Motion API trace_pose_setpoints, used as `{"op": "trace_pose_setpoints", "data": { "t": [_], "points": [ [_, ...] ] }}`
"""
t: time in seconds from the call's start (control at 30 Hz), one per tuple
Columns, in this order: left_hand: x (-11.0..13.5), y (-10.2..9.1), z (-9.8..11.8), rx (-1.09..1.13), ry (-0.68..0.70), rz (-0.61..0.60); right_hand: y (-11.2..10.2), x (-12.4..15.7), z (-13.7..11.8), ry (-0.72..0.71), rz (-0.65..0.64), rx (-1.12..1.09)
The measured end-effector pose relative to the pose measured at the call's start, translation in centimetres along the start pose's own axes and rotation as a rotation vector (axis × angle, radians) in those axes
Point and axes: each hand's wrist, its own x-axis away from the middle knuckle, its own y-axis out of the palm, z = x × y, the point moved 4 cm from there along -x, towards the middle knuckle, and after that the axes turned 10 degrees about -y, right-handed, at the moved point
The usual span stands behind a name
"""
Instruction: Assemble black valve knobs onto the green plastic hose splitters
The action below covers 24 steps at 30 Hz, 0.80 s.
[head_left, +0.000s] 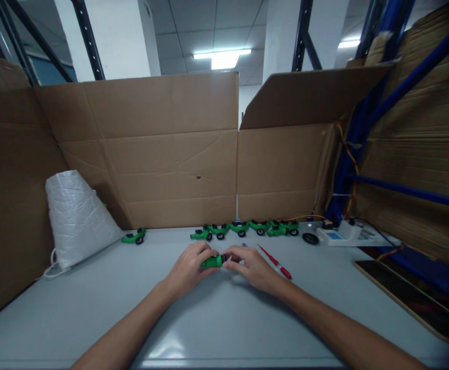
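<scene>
My left hand [195, 263] is closed round a small green toy car [212, 262] with a dark end, held low over the middle of the white table. From the other side my right hand [249, 264] meets that dark end with thumb and fingertips pinched together. Something small and pale shows between those fingertips, too small to name. Just beyond the right hand lies a screwdriver [276, 262] with a red handle and shaft. A small blue item is partly hidden behind the right fingers.
Several green toy cars [240, 228] stand in a row by the cardboard wall [170, 174]. Another green car [135, 236] sits left, beside a white padded bag [77, 221]. At right are a black ring [310, 238], a power strip [359, 236] and a dark, flat panel [405, 295].
</scene>
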Motion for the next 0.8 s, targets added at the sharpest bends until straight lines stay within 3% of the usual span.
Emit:
{"op": "trace_pose_setpoints", "data": {
  "t": [0.6, 0.8],
  "points": [
    [-0.05, -0.69, 0.15, -0.001, 0.005, 0.037, 0.67, 0.27, -0.23, 0.06, -0.098, 0.092],
    [0.05, -0.34, 0.22, -0.009, 0.028, 0.039, 0.52, 0.22, -0.07, 0.072, -0.023, 0.072]
  ]
}}
